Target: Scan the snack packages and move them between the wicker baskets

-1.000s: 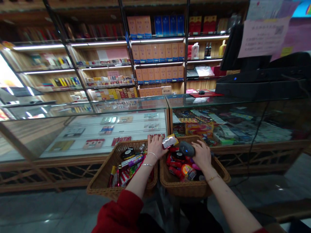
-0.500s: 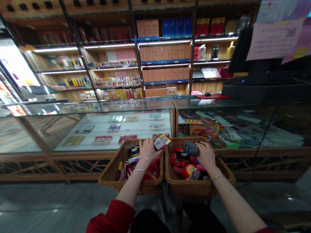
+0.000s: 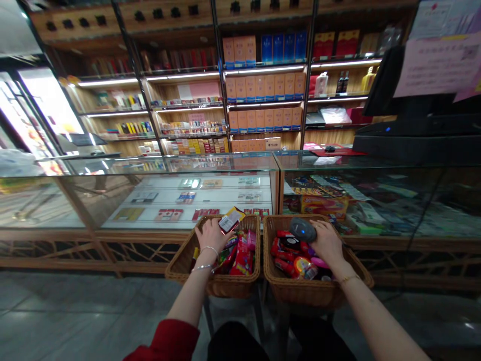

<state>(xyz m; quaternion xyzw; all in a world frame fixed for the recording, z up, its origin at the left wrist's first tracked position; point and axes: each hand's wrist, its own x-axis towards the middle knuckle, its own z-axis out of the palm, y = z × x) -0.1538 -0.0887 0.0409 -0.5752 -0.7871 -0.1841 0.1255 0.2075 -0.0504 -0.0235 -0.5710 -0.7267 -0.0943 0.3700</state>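
Note:
My left hand (image 3: 211,238) is closed on a small flat pack (image 3: 231,219) with a white barcode label and yellow and red edges. It is held above the left wicker basket (image 3: 176,271), which contains several colourful packets (image 3: 243,254), some in red wrappers. My right hand (image 3: 327,243) is wrapped round a dark grey barcode scanner (image 3: 302,229) with a lit blue spot. Below the scanner stands the right wicker basket (image 3: 267,250), holding red packets, a round orange-lidded container (image 3: 302,265) and other small goods.
A glass display counter (image 3: 210,168) runs behind both baskets, with flat packs inside. A dark monitor (image 3: 387,85) with pink paper on it stands on the counter at the right. Lit shelves (image 3: 263,105) with boxes and bottles line the wall.
My left hand has moved left with the pack, away from the gap between the baskets and over the left basket. My right hand still holds the scanner over the right basket. The view has shifted slightly.

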